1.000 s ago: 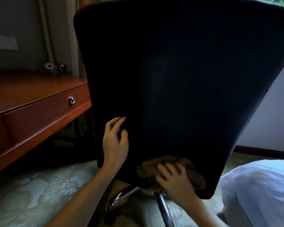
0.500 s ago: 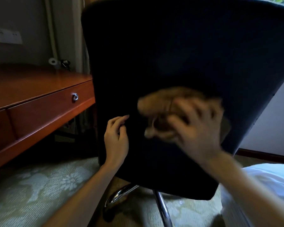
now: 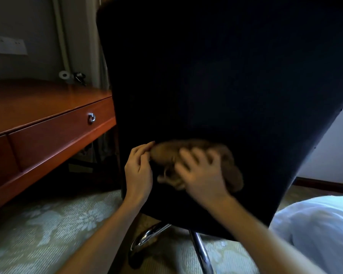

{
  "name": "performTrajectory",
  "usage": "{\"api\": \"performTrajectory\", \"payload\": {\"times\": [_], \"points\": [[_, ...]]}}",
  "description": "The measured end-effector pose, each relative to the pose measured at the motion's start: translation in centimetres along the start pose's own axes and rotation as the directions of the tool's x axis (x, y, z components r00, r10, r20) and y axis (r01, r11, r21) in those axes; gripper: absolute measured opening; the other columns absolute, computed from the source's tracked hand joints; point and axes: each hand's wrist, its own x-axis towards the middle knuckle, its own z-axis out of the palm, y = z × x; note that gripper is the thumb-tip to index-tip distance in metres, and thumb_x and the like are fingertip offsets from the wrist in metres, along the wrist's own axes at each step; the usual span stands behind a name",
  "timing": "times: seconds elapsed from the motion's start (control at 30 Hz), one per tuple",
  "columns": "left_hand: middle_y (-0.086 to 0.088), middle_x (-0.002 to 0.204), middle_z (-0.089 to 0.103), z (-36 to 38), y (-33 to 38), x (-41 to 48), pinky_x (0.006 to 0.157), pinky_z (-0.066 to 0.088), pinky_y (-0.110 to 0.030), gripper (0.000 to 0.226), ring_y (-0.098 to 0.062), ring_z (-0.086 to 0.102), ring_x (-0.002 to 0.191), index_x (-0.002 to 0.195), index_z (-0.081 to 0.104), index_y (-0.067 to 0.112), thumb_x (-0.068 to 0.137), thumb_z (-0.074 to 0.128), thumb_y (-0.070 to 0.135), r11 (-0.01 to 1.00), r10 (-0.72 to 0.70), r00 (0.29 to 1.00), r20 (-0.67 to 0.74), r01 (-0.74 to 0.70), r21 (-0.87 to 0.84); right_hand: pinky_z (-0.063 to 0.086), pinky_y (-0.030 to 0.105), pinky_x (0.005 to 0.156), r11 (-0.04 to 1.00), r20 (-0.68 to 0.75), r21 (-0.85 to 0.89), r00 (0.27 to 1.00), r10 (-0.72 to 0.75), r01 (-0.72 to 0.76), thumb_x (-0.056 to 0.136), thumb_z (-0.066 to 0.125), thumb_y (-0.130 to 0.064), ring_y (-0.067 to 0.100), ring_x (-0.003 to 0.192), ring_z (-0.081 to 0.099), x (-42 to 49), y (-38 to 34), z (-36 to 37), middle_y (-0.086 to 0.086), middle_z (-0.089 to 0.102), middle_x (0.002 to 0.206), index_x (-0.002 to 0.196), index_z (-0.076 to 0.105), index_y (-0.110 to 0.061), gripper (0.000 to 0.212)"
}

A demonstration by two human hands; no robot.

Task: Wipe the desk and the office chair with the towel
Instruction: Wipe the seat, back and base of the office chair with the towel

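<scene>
The dark back of the office chair point(image 3: 226, 76) fills most of the view. A crumpled brown towel point(image 3: 230, 167) lies against its lower part, and my right hand point(image 3: 200, 175), blurred by motion, presses it onto the fabric with spread fingers. My left hand point(image 3: 140, 171) rests on the chair's left edge, fingers loosely bent, its fingertips close to the towel's left end. The reddish wooden desk point(image 3: 38, 107) stands to the left.
The desk drawer has a metal ring pull point(image 3: 91, 118). Chrome chair legs point(image 3: 200, 252) stand on pale patterned carpet point(image 3: 48, 230). White bedding point(image 3: 317, 224) lies at the lower right. A wall socket plate point(image 3: 7, 46) is at the upper left.
My right hand swept the towel up the chair back, then back down and left to the lower part beside my left hand. My left hand stayed on the chair's edge.
</scene>
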Motion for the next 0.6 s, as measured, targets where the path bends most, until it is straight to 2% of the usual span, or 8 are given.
{"api": "performTrajectory", "payload": {"times": [0.07,0.13,0.2,0.3,0.4,0.47,0.53,0.6], "points": [[0.008,0.129,0.062,-0.3,-0.2,-0.3,0.109,0.048,-0.05,0.037,-0.011,0.06,0.123,0.122,0.07,0.026,0.101,0.04,0.029,1.0,-0.008,1.0,0.013,0.008,0.008,0.033,0.042,0.096,0.995,0.244,0.04,0.965,-0.098,0.091,0.08,0.051,-0.031,0.025,0.113,0.058,-5.0,-3.1,4.0,0.0,0.073,0.122,0.094,0.078,-0.031,0.031],[0.01,0.131,0.061,-0.6,-0.4,-0.6,0.109,0.048,-0.049,0.035,-0.009,0.059,0.123,0.122,0.068,0.031,0.101,0.04,0.03,1.0,-0.029,0.999,0.035,0.03,-0.005,0.033,0.042,0.096,0.981,0.466,0.066,0.863,-0.193,0.184,0.078,0.056,-0.035,0.021,0.108,0.068,-9.4,-5.5,7.2,-0.004,0.074,0.121,0.093,0.08,-0.035,0.028],[0.009,0.132,0.06,-0.7,-0.4,-0.8,0.11,0.047,-0.046,0.035,-0.009,0.058,0.125,0.122,0.066,0.035,0.099,0.04,0.032,0.998,-0.053,0.996,0.066,0.056,-0.029,0.033,0.043,0.098,0.966,0.564,0.068,0.789,-0.244,0.25,0.077,0.059,-0.038,0.021,0.111,0.064,-12.1,-7.1,9.2,-0.006,0.074,0.119,0.092,0.08,-0.038,0.026],[0.01,0.131,0.059,-1.0,-0.6,-0.7,0.111,0.047,-0.045,0.031,-0.007,0.058,0.125,0.127,0.066,0.031,0.108,0.042,0.021,0.998,-0.06,0.995,0.078,0.062,-0.019,0.032,0.043,0.1,0.938,0.579,0.035,0.758,-0.3,0.345,0.08,0.05,-0.034,0.023,0.112,0.057,-13.4,-7.6,9.9,-0.007,0.074,0.114,0.089,0.08,-0.038,0.031],[0.014,0.129,0.06,-1.0,-0.8,-0.5,0.11,0.048,-0.044,0.034,-0.005,0.059,0.123,0.129,0.067,0.026,0.11,0.041,0.016,0.998,-0.066,0.995,0.076,0.065,0.009,0.032,0.044,0.101,0.919,0.51,0.083,0.776,-0.371,0.385,0.073,0.072,-0.039,0.022,0.109,0.067,-11.8,-6.4,8.1,-0.005,0.072,0.116,0.087,0.078,-0.035,0.015],[0.015,0.127,0.062,-0.9,-0.8,-0.3,0.108,0.049,-0.044,0.033,-0.003,0.06,0.12,0.127,0.069,0.026,0.107,0.043,0.022,0.998,-0.055,0.996,0.063,0.054,0.018,0.033,0.044,0.096,0.951,0.385,0.113,0.869,-0.309,0.288,0.069,0.078,-0.043,0.025,0.111,0.062,-9.3,-5.1,5.7,-0.002,0.072,0.12,0.087,0.077,-0.035,0.02],[0.013,0.124,0.065,-1.0,-0.8,-0.2,0.107,0.05,-0.044,0.034,-0.005,0.062,0.118,0.122,0.071,0.026,0.102,0.043,0.028,0.999,-0.047,0.998,0.044,0.047,0.007,0.032,0.045,0.095,0.988,0.156,0.085,0.978,-0.141,0.128,0.075,0.07,-0.039,0.03,0.113,0.05,-5.4,-3.0,2.0,0.002,0.072,0.123,0.092,0.077,-0.033,0.02],[0.005,0.122,0.067,-1.1,-0.8,0.1,0.106,0.05,-0.047,0.03,-0.01,0.064,0.116,0.116,0.072,0.026,0.104,0.044,0.024,0.998,-0.068,0.997,0.036,0.068,-0.016,0.032,0.047,0.095,0.998,-0.104,0.062,0.994,-0.02,0.026,0.077,0.072,-0.029,0.033,0.115,0.046,-0.4,-0.1,-2.5,0.008,0.071,0.126,0.096,0.078,-0.029,0.02]]}}
